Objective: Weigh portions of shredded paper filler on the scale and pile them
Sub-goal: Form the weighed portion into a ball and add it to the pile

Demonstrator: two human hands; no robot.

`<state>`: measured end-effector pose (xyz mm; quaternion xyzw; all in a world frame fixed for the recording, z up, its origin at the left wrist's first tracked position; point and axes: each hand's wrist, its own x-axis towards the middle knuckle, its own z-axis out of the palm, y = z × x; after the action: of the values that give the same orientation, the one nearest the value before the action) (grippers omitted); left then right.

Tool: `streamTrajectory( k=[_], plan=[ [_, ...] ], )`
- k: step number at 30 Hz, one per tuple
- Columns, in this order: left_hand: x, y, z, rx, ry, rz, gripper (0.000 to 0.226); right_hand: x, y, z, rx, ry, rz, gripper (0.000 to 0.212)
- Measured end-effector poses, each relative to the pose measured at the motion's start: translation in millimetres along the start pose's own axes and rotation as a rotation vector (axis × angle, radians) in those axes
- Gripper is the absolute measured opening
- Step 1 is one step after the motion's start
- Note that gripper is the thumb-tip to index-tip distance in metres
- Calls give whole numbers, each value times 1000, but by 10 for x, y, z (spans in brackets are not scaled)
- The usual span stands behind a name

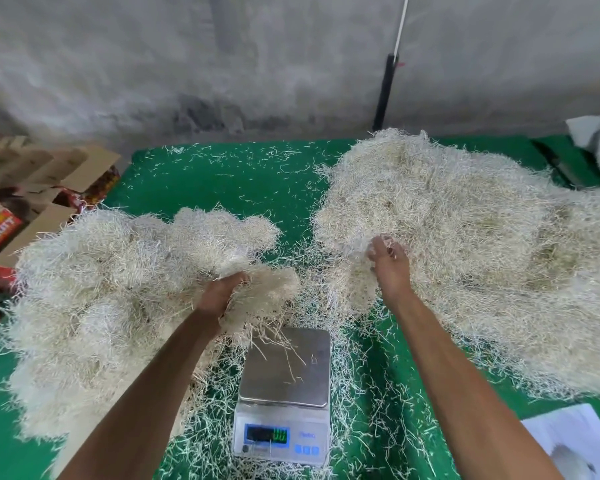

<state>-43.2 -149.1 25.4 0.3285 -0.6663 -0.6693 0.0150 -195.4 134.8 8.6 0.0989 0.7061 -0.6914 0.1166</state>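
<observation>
A digital scale (pixel 284 393) sits at the front centre on the green surface, its steel pan bare but for a few loose strands. My left hand (pixel 222 294) grips a clump of shredded paper filler (pixel 264 292) just beyond the scale's far left corner, at the edge of the left pile (pixel 101 299). My right hand (pixel 390 261) reaches into the near edge of the large right pile (pixel 465 244), fingers curled round a tuft of strands. The display glows blue with green digits that are too blurred to read.
Loose strands litter the green table cover (pixel 222 181). Cardboard boxes (pixel 32 188) are stacked off the left edge. A white sheet of paper (pixel 575 441) lies front right. A grey wall stands behind, with a black pole (pixel 385 91) against it.
</observation>
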Motion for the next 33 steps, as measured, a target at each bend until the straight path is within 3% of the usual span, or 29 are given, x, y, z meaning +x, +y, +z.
streamTrajectory(
  k=[2, 5, 7, 9, 11, 13, 14, 15, 18, 23, 26, 28, 31, 33],
  plan=[
    [18, -20, 32, -11, -1, 4, 21, -19, 96, 42, -123, 49, -30, 75],
    [57, -41, 11, -38, -18, 5, 45, -128, 174, 43, -563, 227, -294, 65],
    [64, -37, 58, 7, -69, 2, 46, -243, 178, 124, -676, -24, -463, 70],
    [50, 15, 130, 62, -138, 6, 23, -371, 130, 345, -705, -427, -482, 81],
    [18, 72, 242, 103, -194, 37, 25, -439, 92, 557, -808, -605, -502, 86],
    [-25, 130, 266, 87, -196, 53, 29, -401, 99, 641, -902, -642, -504, 52],
    [-15, 156, 240, 60, -191, 59, 29, -377, 108, 631, -880, -626, -486, 25],
    [3, 175, 197, 38, -181, 53, 29, -353, 118, 589, -830, -593, -464, 15],
    [61, 182, -65, 0, -151, 39, 28, -175, 101, 371, -787, -460, -408, 24],
    [82, 149, -404, -110, -66, 66, 27, 214, 79, -50, -719, -38, -208, 21],
    [70, 133, -400, -103, -58, 54, 39, 189, 26, -77, -779, 20, -185, 55],
    [41, 168, -337, -100, -48, 66, 40, 117, -27, -14, -995, 15, -144, 73],
    [-4, 234, -206, -64, -75, 102, 35, -35, -98, 135, -1366, 45, -253, 69],
    [-14, 308, -109, -47, -126, 137, 41, -156, -140, 273, -1356, 74, -471, 55]
  ],
)
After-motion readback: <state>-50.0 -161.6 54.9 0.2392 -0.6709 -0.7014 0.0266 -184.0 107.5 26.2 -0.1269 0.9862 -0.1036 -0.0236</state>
